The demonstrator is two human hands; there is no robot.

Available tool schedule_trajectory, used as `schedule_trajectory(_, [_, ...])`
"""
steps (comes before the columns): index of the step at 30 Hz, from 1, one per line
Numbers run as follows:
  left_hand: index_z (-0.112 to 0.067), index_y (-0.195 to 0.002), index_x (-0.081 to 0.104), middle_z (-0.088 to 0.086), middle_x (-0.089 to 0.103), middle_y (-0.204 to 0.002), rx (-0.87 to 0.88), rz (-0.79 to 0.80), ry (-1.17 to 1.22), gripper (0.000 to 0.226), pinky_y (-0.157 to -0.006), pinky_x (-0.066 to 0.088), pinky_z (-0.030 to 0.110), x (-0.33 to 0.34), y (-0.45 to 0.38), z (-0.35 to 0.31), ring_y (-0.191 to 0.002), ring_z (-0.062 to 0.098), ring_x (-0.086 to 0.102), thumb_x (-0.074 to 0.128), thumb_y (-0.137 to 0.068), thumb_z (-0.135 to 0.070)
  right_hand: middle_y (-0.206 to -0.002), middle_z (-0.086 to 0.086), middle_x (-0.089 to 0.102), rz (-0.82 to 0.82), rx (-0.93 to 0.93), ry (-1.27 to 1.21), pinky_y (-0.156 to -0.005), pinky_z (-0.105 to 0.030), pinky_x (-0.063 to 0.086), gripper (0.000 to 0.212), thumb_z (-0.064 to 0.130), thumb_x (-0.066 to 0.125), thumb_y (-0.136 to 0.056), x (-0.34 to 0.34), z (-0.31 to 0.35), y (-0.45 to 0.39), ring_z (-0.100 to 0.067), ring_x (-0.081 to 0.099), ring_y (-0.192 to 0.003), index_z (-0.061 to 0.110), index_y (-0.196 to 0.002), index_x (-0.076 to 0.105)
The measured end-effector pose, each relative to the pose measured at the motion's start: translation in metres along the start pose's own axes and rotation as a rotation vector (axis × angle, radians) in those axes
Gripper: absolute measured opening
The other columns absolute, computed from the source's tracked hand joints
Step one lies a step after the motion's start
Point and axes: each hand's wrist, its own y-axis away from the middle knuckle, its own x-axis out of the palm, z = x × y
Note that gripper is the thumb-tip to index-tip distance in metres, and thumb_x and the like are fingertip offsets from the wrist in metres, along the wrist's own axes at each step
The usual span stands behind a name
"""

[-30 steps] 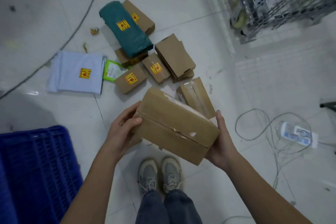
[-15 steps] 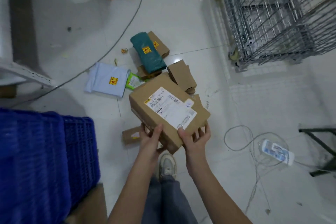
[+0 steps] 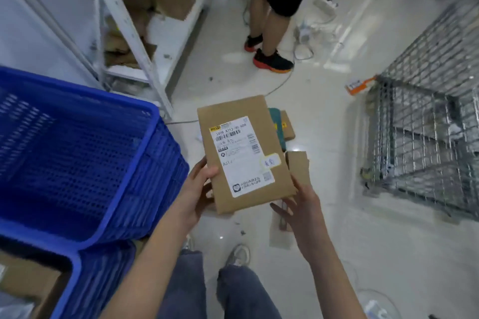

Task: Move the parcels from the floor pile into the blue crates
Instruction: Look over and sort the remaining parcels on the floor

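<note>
Parcel [image 3: 243, 153] is a flat brown cardboard box, and it is up in the air, off the floor, just to the right of the big blue crate [image 3: 85, 153]. Its white label faces up, with a bar code, some print and a small pale sticker with writing on it.

The left hand [image 3: 193, 195] holds the parcel at its near left edge. The thumb lies on top of the box and the other fingers go under it, so this hand grips the parcel. The right hand [image 3: 302, 208] is at the near right corner of the parcel. Its fingers are spread and fairly straight, and they touch the corner or sit just beside it; I cannot tell which. This hand is not wrapped around anything.

A second blue crate [image 3: 85, 277] sits nearer than the big one, and a brown box [image 3: 26, 285] lies inside it.

Behind the parcel, a teal bag [image 3: 277, 127] and a small brown box [image 3: 288, 125] peek out on the floor. Another brown box [image 3: 298, 166] lies just right of the parcel, partly hidden by it.

A wire cage [image 3: 425, 142] stands well to the right of the parcel. A white shelf rack [image 3: 134, 33] with more boxes stands behind the big crate. Another person's leg and black and orange shoe [image 3: 273, 61] are far behind the parcel. The picture is a bit blurry.
</note>
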Motion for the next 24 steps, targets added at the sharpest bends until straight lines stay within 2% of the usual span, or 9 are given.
schedule_trajectory(2, [-0.028,-0.132,0.05,0.001,0.069,-0.118,0.075,-0.023,0.058,0.084,-0.092,0.051,0.049,-0.017,0.023,-0.016,-0.112,0.028,0.061,0.074,-0.053,-0.045,-0.12,0.015,0.065,0.105,-0.059,0.17,-0.093,-0.037,0.051,0.026,0.054,0.048,-0.087,0.029,0.023,0.003,-0.004,0.06,-0.112,0.052,-0.108,0.063])
schedule_trajectory(4, [-0.027,-0.131,0.051,0.003,0.067,-0.12,0.133,-0.092,0.112,0.083,-0.098,0.046,0.056,-0.038,0.042,-0.031,-0.114,0.031,0.06,0.073,-0.053,-0.043,-0.112,0.024,0.067,0.186,-0.069,0.263,-0.097,-0.034,0.048,0.028,0.063,0.052,-0.073,0.061,0.04,0.004,0.003,0.059,-0.109,0.059,-0.099,0.064])
schedule_trajectory(7, [-0.027,-0.13,0.052,0.0,0.07,-0.115,0.205,-0.212,0.173,0.073,-0.087,0.054,0.047,-0.079,0.071,-0.048,-0.106,0.027,0.063,0.071,-0.06,-0.036,-0.118,0.017,0.065,0.341,-0.069,0.412,-0.105,-0.037,0.041,0.044,0.068,0.057,-0.068,0.114,0.054,0.005,-0.005,0.056,-0.117,0.048,-0.105,0.066])
schedule_trajectory(9, [-0.027,-0.127,0.054,0.001,0.069,-0.109,0.229,-0.276,0.215,0.053,-0.083,0.049,0.043,-0.108,0.087,-0.056,-0.099,0.027,0.057,0.065,-0.076,-0.028,-0.119,0.015,0.061,0.391,-0.055,0.48,-0.105,-0.036,0.04,0.025,0.06,0.061,-0.075,0.148,0.054,0.003,-0.009,0.053,-0.118,0.049,-0.097,0.067])
schedule_trajectory(11, [-0.027,-0.127,0.055,0.003,0.069,-0.107,0.227,-0.34,0.24,0.043,-0.088,0.045,0.046,-0.139,0.101,-0.063,-0.1,0.028,0.052,0.059,-0.084,-0.025,-0.114,0.017,0.062,0.471,-0.04,0.548,-0.099,-0.033,0.044,0.009,0.047,0.06,-0.084,0.185,0.049,0.001,-0.006,0.056,-0.111,0.051,-0.09,0.066])
schedule_trajectory(14, [-0.026,-0.125,0.056,0.002,0.07,-0.112,0.209,-0.398,0.287,0.038,-0.098,0.044,0.048,-0.184,0.113,-0.072,-0.11,0.031,0.058,0.057,-0.087,-0.026,-0.105,0.017,0.068,0.563,-0.002,0.597,-0.087,-0.022,0.05,0.012,0.039,0.058,-0.088,0.239,0.035,0.001,0.002,0.062,-0.098,0.046,-0.09,0.068])
schedule_trajectory(17, [-0.023,-0.121,0.059,0.003,0.069,-0.117,0.198,-0.423,0.334,0.032,-0.105,0.04,0.051,-0.223,0.118,-0.077,-0.115,0.029,0.059,0.054,-0.089,-0.025,-0.088,0.035,0.067,0.638,0.021,0.652,-0.07,-0.011,0.05,0.023,0.039,0.057,-0.09,0.288,0.022,-0.001,0.016,0.061,-0.085,0.056,-0.079,0.068])
schedule_trajectory(21, [-0.026,-0.114,0.062,0.0,0.071,-0.113,0.168,-0.439,0.372,0.025,-0.095,0.049,0.042,-0.27,0.112,-0.084,-0.106,0.022,0.063,0.052,-0.091,-0.026,-0.092,0.035,0.065,0.694,0.03,0.758,-0.077,-0.016,0.044,0.01,0.045,0.055,-0.088,0.339,0.001,-0.019,0.016,0.059,-0.089,0.049,-0.091,0.063])
schedule_trajectory(24, [-0.026,-0.112,0.063,-0.007,0.074,-0.1,0.14,-0.462,0.35,0.025,-0.073,0.055,0.03,-0.296,0.105,-0.088,-0.087,0.011,0.068,0.05,-0.091,-0.028,-0.103,0.023,0.066,0.734,0.069,0.806,-0.088,-0.02,0.045,0.012,0.044,0.054,-0.09,0.369,-0.012,-0.035,0.004,0.06,-0.101,0.043,-0.099,0.062])
